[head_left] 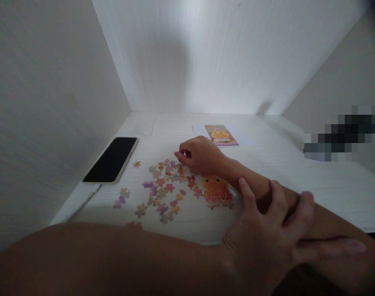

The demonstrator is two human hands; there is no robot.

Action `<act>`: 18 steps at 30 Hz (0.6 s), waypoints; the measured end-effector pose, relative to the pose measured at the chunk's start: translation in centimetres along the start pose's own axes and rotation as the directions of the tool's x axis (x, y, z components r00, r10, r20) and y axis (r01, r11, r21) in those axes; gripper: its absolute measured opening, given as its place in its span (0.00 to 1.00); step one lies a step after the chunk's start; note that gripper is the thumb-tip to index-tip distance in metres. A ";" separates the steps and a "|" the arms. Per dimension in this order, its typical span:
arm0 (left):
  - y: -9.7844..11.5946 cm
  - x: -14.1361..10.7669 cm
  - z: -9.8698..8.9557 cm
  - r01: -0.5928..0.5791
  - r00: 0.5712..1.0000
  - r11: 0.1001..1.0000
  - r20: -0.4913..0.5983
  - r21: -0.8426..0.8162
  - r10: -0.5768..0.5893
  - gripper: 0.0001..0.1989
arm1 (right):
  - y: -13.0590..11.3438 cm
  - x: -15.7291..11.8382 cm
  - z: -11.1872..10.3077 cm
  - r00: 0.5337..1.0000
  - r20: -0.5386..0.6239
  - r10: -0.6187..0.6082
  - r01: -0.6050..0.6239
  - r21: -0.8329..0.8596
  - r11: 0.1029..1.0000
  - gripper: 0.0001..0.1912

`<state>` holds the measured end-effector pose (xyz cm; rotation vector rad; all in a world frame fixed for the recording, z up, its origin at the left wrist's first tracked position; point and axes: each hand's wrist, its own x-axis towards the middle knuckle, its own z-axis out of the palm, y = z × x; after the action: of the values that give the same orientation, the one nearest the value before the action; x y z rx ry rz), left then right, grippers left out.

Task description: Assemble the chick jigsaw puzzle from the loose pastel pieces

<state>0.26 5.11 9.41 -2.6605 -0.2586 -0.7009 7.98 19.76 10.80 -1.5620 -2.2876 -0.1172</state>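
While the left hand [264, 226] lies on the right forearm [260, 181] with its fingers [278, 201] spread wide, the right hand [201, 153] curls up, finger tips close together, and I cannot tell if they hold a piece. Loose puzzle pieces [169, 188] lie messily under and just nearer than the right fingers, on the white tabletop [175, 131]. Between the right and left fingers sits a joined bit of puzzle [216, 191] with two eyes. Past the right fingers is a picture card [221, 135], and a phone [112, 160] lies well to their left

Three pale walls [212, 61], white tabletop [274, 158], dimly lit
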 end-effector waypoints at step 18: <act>-0.1 -0.1 -0.2 -0.007 1.000 1.000 0.018 0.011 0.006 0.31 | -0.1 0.0 0.1 1.000 0.014 -0.015 0.015 0.026 1.000 0.19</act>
<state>0.09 5.15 9.58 -2.6570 -0.2582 -0.6713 7.92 19.73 10.75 -1.5373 -2.3028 -0.0802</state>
